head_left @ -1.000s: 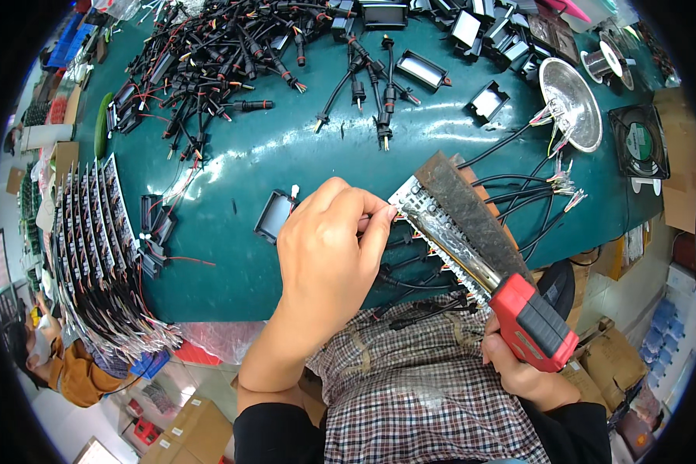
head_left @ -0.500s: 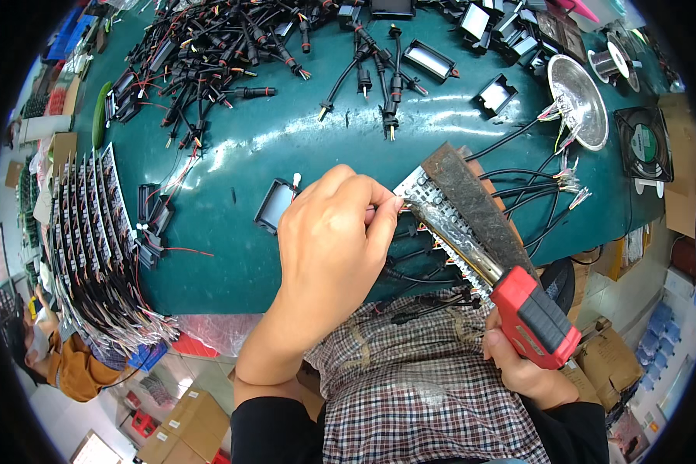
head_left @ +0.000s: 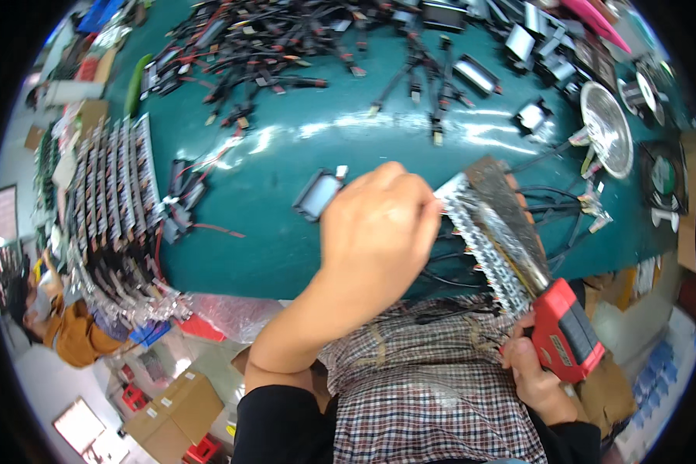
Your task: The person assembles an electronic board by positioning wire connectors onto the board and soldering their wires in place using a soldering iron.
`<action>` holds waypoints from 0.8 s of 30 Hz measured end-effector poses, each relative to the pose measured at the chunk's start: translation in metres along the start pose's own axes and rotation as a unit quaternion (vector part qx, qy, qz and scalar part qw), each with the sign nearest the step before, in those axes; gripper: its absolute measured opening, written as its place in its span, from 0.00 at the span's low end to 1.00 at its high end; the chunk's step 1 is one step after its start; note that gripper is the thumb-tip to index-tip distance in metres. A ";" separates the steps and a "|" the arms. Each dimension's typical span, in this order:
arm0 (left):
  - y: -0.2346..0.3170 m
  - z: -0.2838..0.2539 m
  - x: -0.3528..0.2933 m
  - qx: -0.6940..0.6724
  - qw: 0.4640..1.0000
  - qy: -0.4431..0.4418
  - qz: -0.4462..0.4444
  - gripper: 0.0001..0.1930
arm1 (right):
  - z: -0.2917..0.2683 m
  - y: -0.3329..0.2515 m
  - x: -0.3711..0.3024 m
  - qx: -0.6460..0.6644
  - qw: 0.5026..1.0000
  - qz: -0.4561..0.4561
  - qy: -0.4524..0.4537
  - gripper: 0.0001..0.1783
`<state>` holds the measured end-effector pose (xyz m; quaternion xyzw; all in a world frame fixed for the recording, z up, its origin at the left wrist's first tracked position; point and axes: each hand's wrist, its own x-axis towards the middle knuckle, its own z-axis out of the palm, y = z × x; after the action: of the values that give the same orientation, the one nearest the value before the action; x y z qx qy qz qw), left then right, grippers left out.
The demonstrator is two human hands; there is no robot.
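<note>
My left hand is closed in a pinch at the far left corner of a white circuit board strip. What its fingertips hold is hidden behind the knuckles and blurred. My right hand is wrapped round a red and black soldering gun, near my lap. The gun's metal barrel runs up and left over the strip, its tip toward my left fingertips. Beside the strip lies a long dark block. Black cables with stripped coloured ends come out on its right side.
Left of my hand lies a black rectangular housing. A heap of black connector cables covers the far side. Wired board strips are stacked at left. A metal dish, a solder spool and a fan stand at right.
The whole view has shifted, so the bench and both hands appear farther right, and it is blurrier. My left hand stays at the strip's corner; my right still holds the soldering gun.
</note>
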<state>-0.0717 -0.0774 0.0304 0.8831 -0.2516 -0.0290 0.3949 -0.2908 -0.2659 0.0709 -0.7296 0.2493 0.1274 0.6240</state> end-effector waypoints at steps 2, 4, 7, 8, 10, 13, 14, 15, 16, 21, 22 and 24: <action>0.001 -0.002 0.000 0.030 1.000 -0.009 0.006 0.06 | 0.002 0.003 -0.001 0.024 0.999 0.020 0.015 0.22; 0.000 -0.004 0.000 0.053 0.998 0.003 0.036 0.06 | 0.004 0.008 -0.001 0.046 0.998 0.023 0.019 0.24; -0.010 -0.013 -0.002 0.062 0.997 0.042 0.035 0.05 | 0.006 0.014 -0.004 0.078 0.995 0.015 0.061 0.26; -0.016 -0.018 -0.003 0.057 0.995 0.078 0.033 0.05 | 0.006 0.017 -0.004 0.074 0.996 -0.004 0.059 0.26; -0.040 -0.037 -0.004 0.143 0.978 0.149 -0.001 0.06 | 0.007 0.020 -0.004 0.118 0.990 -0.021 0.071 0.25; -0.084 -0.072 -0.008 0.317 0.913 0.236 -0.103 0.07 | 0.006 0.022 -0.003 0.128 0.989 -0.035 0.063 0.23; -0.097 -0.082 -0.009 0.376 0.883 0.247 -0.138 0.08 | 0.006 0.021 -0.003 0.125 0.989 -0.038 0.064 0.23; -0.108 -0.089 -0.010 0.412 0.861 0.254 -0.155 0.10 | 0.007 0.021 -0.003 0.127 0.989 -0.040 0.063 0.23; -0.116 -0.093 -0.013 0.429 0.852 0.231 -0.193 0.11 | 0.009 0.021 -0.003 0.129 0.988 -0.034 0.075 0.22; -0.123 -0.102 -0.025 0.363 0.896 0.194 -0.166 0.10 | 0.011 0.017 -0.004 0.122 0.988 -0.023 0.089 0.22; -0.120 -0.103 -0.028 0.363 0.896 0.195 -0.165 0.10 | 0.011 0.016 -0.004 0.124 0.988 -0.017 0.087 0.22; -0.112 -0.105 -0.032 0.299 0.934 0.148 -0.126 0.09 | 0.011 0.015 -0.004 0.125 0.988 -0.010 0.087 0.22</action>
<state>-0.0257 0.0721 0.0179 0.9792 -0.0741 0.1288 0.1379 -0.3009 -0.2560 0.0578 -0.6568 0.3093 0.0249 0.6872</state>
